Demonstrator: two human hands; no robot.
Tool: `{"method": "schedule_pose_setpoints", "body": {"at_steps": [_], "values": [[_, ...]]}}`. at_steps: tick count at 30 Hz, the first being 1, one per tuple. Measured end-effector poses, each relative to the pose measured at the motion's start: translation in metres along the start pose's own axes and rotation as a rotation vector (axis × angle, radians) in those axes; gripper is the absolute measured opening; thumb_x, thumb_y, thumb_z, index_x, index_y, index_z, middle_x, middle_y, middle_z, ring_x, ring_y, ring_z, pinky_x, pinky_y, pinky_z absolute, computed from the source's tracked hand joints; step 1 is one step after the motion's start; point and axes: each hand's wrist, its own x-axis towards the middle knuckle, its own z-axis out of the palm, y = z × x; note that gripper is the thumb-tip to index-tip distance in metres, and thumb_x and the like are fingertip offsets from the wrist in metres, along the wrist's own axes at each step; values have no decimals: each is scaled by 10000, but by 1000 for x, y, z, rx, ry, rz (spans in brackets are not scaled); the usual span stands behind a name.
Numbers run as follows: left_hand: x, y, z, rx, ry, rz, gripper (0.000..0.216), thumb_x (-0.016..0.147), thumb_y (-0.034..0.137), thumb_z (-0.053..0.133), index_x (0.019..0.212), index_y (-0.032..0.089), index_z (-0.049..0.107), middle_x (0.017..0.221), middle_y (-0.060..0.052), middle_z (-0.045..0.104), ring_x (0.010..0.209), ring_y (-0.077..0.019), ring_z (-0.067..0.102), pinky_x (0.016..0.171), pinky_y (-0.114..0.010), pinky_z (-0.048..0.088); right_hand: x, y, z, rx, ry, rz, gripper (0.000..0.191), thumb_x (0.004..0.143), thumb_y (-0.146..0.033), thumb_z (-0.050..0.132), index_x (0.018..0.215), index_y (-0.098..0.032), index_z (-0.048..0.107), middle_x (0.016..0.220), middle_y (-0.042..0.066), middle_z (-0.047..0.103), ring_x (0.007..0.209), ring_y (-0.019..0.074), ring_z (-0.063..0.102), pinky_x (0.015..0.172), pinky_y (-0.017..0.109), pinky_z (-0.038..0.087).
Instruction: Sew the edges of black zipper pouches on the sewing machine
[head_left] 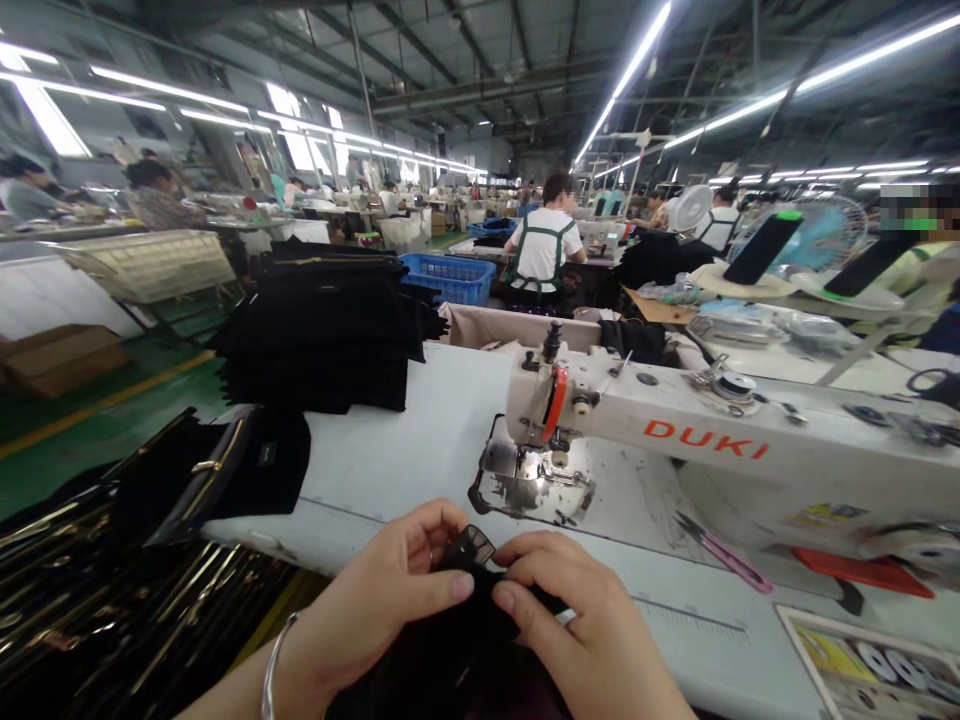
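Note:
Just in front of the sewing machine [600, 420], both hands are closed on a black fabric piece [450, 655]. My left hand [409, 575] pinches its upper edge between thumb and fingers, and a bracelet circles that wrist. Close beside it, my right hand [566, 605] grips the same edge with thumb and fingertips. Between the two hands a small dark tab [472, 546] with a greyish face sticks up; I cannot make out what it is. The lower part of the fabric hangs dark towards me. Behind the hands lies the metal needle plate [532, 495].
Pink-handled snips [724, 552] lie right on the white table [360, 470]. A stack of black fabric pieces [322, 330] stands back left. Black pieces with gold zippers [97, 600] are heaped at left. A blue crate [450, 278] and a co-worker [544, 245] are beyond.

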Motion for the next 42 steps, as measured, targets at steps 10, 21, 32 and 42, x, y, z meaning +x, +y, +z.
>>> {"method": "schedule_pose_setpoints", "body": {"at_steps": [10,21,32,42], "values": [[0,-11,2,-81,101,-66,263,754,257,817,970,171,692,912,-41,667,845,-168,607,762,-237,509,1,-3,-8,97,-2,219,129,808,-181,689,704,-225,628,971,-25,708,979,198,632,906,338,453],[1,-14,0,91,175,-57,253,760,329,814,919,169,698,853,-31,672,776,-146,583,687,-200,482,2,-9,-13,84,32,251,139,783,-173,691,680,-213,606,810,-39,675,798,156,627,758,272,456],[-1,-9,4,77,155,-73,215,794,316,776,891,148,686,845,-17,691,742,-123,595,672,-191,468,3,-9,-10,-1,33,299,131,788,-178,648,705,-210,552,763,-47,645,736,141,597,701,265,443],[56,34,-36,576,-198,-165,297,786,240,689,1027,168,532,787,21,664,713,-135,599,651,-208,418,5,30,19,11,-257,-264,493,857,0,480,1260,-252,609,1109,-7,707,968,117,661,866,193,488]]}}
